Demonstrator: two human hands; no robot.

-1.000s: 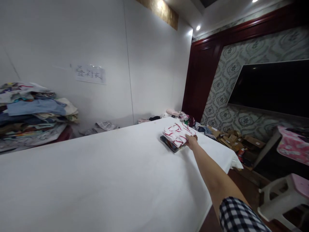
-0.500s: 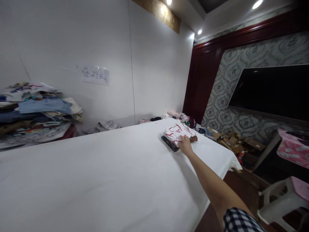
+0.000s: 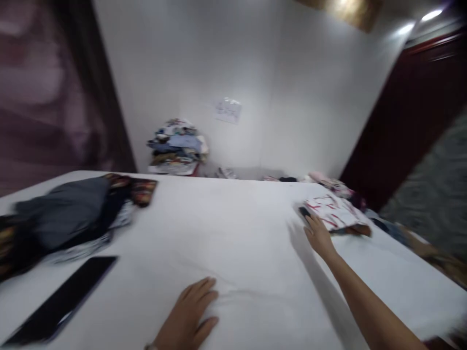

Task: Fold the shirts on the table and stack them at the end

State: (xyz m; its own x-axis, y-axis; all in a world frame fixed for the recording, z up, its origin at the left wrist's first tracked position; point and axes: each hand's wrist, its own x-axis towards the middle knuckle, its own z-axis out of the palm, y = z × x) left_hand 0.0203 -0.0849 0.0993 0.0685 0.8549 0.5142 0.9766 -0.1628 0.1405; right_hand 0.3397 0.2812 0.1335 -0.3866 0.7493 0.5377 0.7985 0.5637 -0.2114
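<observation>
My left hand [image 3: 189, 311] lies over the front of the white-covered table [image 3: 233, 233], fingers stretched out and holding nothing. My right hand [image 3: 319, 236] is at the near left edge of a small folded stack at the table's right. On top of that stack is a white garment with red markings [image 3: 330, 209]; darker cloth and a brown patterned edge [image 3: 357, 230] show underneath. The right fingers are extended beside a dark corner [image 3: 304, 212] of the stack, and motion blur hides whether they touch it.
Dark, loosely piled clothes [image 3: 80, 204] cover the table's left side. In front of them lies a flat black board [image 3: 65, 301]. Beyond the far edge rises a tall pile of clothes [image 3: 177, 150], below a paper sign [image 3: 228, 110] on the wall. More clothes [image 3: 332, 182] lie past the right corner.
The view has swung left, bringing the dark clothes, the black board and my left hand into sight. My right hand has come off the top of the stack to its left edge.
</observation>
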